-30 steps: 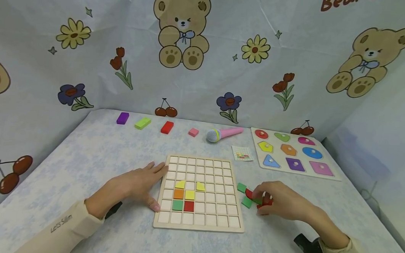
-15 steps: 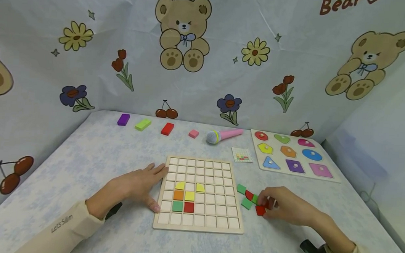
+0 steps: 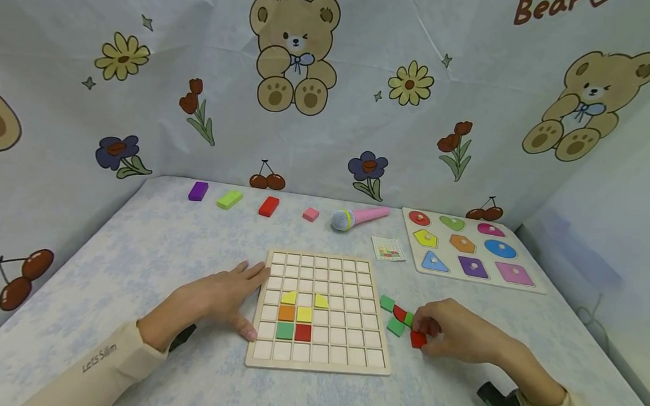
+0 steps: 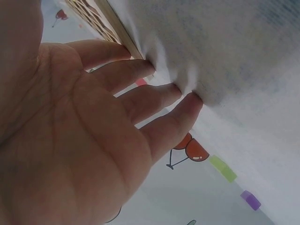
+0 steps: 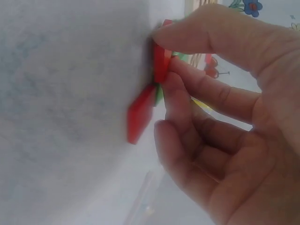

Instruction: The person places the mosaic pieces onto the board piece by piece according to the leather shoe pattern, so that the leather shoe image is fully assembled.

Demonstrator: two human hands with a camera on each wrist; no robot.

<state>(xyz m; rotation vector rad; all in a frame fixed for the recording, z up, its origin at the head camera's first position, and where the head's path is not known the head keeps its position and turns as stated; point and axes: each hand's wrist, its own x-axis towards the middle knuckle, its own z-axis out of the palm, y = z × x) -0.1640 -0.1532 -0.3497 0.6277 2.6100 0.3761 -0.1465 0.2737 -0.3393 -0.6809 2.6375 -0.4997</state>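
My left hand [image 3: 217, 298] lies spread at the left edge of a wooden grid board [image 3: 319, 369], thumb and fingertips right at its rim. In the left wrist view the fingers are nearly straight and the palm holds nothing. Set in the board are an orange tile [image 3: 286, 312], a yellow tile [image 3: 304, 313], a green tile [image 3: 284, 330], a red tile [image 3: 303, 332] and two yellow cut-corner tiles. Right of the board, my right hand [image 3: 456, 332] pinches a red tile [image 5: 161, 61] between thumb and fingers, low over the table. Another red tile [image 5: 139, 115] lies beside it.
Loose green tiles [image 3: 396, 326] and a red rounded tile [image 3: 399, 313] lie between board and right hand. Behind are a small pattern card [image 3: 389, 248], a pink toy microphone [image 3: 360, 217], a shape puzzle board [image 3: 450, 239] and several coloured blocks, one purple [image 3: 198, 191].
My right hand has drawn slightly right and toward me, uncovering more of the green and red tiles. The left hand stays at the board's edge.
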